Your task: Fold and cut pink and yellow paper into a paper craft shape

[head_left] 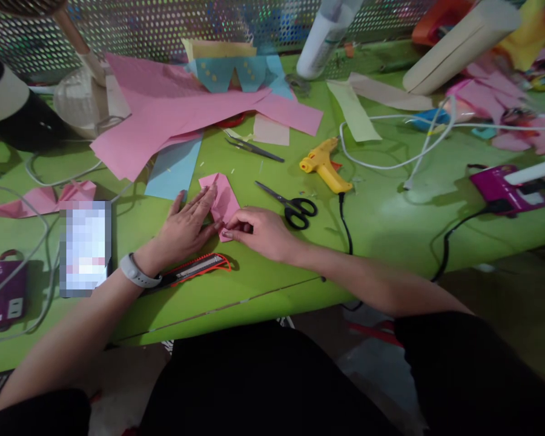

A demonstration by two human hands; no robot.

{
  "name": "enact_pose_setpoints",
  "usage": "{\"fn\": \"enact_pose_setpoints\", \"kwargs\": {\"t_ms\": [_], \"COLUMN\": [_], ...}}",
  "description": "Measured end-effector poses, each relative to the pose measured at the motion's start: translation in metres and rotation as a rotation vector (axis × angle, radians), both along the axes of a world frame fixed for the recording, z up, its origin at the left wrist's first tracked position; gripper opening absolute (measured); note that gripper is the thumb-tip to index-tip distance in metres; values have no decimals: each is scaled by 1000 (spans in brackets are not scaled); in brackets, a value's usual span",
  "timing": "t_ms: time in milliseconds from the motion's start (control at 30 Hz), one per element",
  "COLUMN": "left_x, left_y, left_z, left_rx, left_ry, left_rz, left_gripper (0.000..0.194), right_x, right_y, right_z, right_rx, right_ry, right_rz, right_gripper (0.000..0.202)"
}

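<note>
The folded pink paper [226,198] lies beneath the left fingers [198,204], spread flat, gripping nothing, while the right fingers [244,217] pinch its near end; I'd press evenly against slipping.

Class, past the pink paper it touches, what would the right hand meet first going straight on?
Most likely the left hand, by its thumb, though the exact depth is unclear.

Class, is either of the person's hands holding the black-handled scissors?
No, the scissors lie on the green table, while the left hand and right hand are on a small pink paper.
</note>
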State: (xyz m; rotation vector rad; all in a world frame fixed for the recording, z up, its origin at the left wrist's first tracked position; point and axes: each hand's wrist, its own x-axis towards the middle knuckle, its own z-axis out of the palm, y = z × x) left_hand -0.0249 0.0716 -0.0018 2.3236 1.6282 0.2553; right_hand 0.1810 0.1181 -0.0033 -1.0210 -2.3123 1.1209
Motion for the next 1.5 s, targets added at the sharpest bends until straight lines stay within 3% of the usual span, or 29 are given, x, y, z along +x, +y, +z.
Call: {"fn": "enact_pose_setpoints", "kwargs": {"t_ms": [500, 633, 767, 867, 967, 1100, 1300, 1500], "left_x": [0, 2, 1, 1, 1, 1, 0, 0], "left_y": [1, 0, 0, 0, 0, -1, -2, -2], "left_z": [0, 3, 2, 1, 1, 0, -2, 1], "left_rx": [-5, -17, -10, 4, 3, 12, 32, 22], "left_ry": [60, 80, 62, 54, 61, 60, 41, 41], "left_rz": [-11, -15, -23, -23, -24, -23, -10, -19], "left_gripper": [67, 61, 62, 61, 60, 62, 66, 64], "right_x": [1, 12, 29, 37, 40, 41, 36, 37], "right_y": [1, 14, 27, 23, 8, -8, -12, -12], "right_z": [-3, 10, 30, 32, 17, -2, -8, -8], "right_rx": [6, 25, 188, 378, 573, 766, 825, 842], "right_ry": [44, 178, 268, 213, 80, -61, -87, -67], "right_rz": [-4, -85, -191, -71, 127, 254, 375, 335], "right_gripper": [11, 10, 12, 14, 21, 35, 50, 49]}}
